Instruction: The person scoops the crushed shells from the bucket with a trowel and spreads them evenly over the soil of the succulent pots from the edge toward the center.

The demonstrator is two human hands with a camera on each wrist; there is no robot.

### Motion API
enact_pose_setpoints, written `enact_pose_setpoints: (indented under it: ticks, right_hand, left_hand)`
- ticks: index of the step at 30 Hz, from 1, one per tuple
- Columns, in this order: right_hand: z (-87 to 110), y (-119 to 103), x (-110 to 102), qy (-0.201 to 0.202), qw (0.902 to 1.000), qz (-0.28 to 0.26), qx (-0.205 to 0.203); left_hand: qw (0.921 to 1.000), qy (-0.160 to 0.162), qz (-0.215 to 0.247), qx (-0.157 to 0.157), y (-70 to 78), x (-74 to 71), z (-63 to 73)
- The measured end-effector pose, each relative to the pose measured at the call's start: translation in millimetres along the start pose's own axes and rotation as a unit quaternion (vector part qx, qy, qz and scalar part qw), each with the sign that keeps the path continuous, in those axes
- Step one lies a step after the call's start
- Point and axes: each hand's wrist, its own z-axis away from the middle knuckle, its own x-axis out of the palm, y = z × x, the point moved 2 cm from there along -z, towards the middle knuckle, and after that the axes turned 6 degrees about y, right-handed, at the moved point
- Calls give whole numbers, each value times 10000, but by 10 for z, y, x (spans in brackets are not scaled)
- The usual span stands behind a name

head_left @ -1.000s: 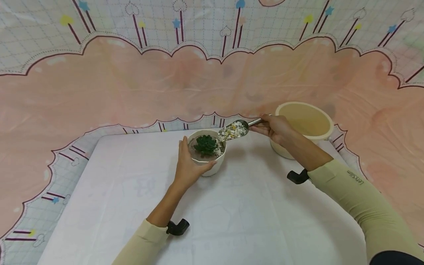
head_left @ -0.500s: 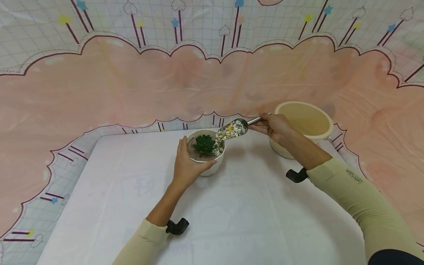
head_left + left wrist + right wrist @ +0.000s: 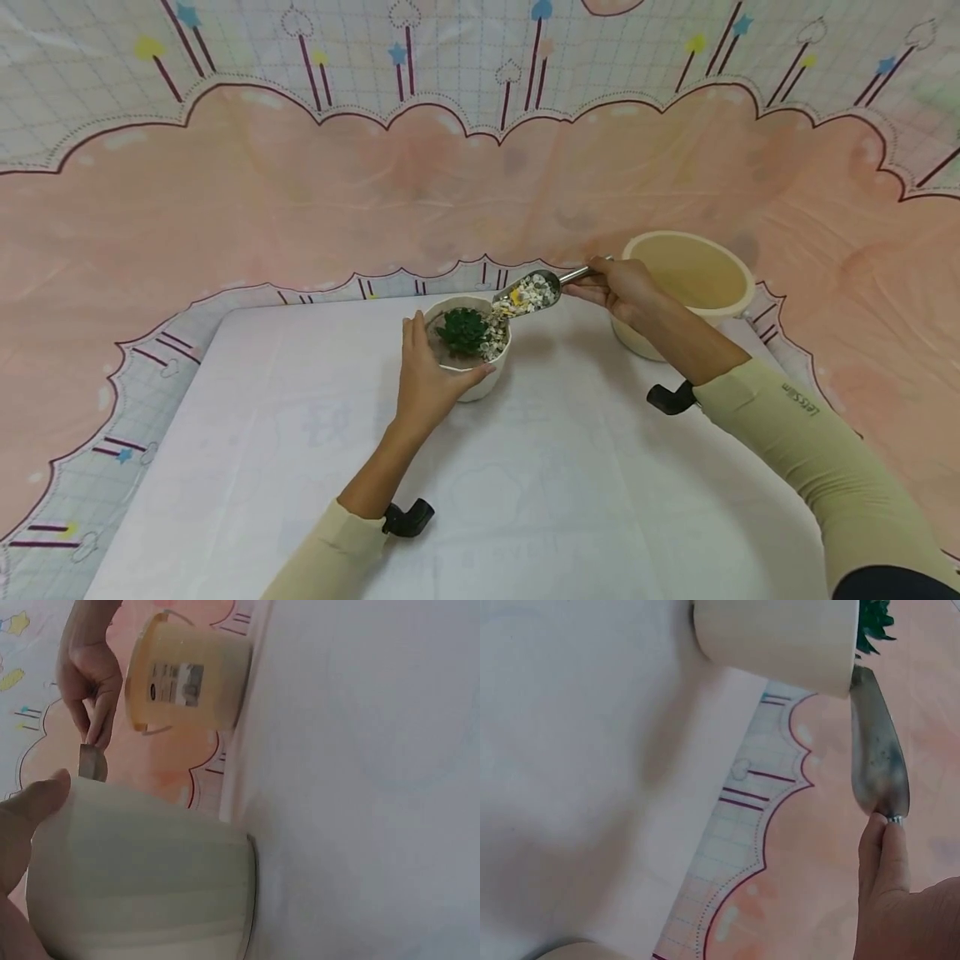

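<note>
A white flower pot (image 3: 486, 385) stands on the table with a green succulent (image 3: 462, 333) in grey-brown soil. My left hand (image 3: 427, 375) holds it from the near left, thumb and fingers spread around its rim. Small white and yellow pebbles (image 3: 492, 340) lie inside along the pot's right side. In my right hand (image 3: 626, 287) is the handle of a metal scoop (image 3: 881, 750), gripped from the right. Its tip rests over the pot's rim, tilted down toward the plant, and more pebbles fill its bowl. The right wrist view shows the scoop's underside against the pot's edge.
Behind my right forearm stands a cream bucket (image 3: 637, 340) with a wire handle and a printed label, seen in the left wrist view. A white cover lies on the table (image 3: 487, 500). Its far edge meets a pink patterned cloth (image 3: 337, 200).
Pebbles have slid off the scoop into the pot, so the patch beside the succulent is larger and the scoop holds somewhat fewer. Both hands stay almost in place.
</note>
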Motion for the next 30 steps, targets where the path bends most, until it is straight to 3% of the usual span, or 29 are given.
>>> enact_pose_setpoints:
  ticks: [12, 19, 23, 30]
  right_hand:
    - [-10, -2, -8, -26, 9999, 118, -84]
    - [-10, -15, -10, 19, 9999, 77, -150]
    - [-18, -15, 1, 4, 9999, 73, -156]
    - [-14, -10, 15, -27, 9998, 117, -153]
  left_hand:
    - [9992, -279, 130, 254, -84, -80, -63]
    - [9999, -17, -97, 72, 0, 2, 3]
    - [9997, 83, -210, 127, -43, 11, -10]
    - [9991, -180, -2, 373, -134, -87, -81]
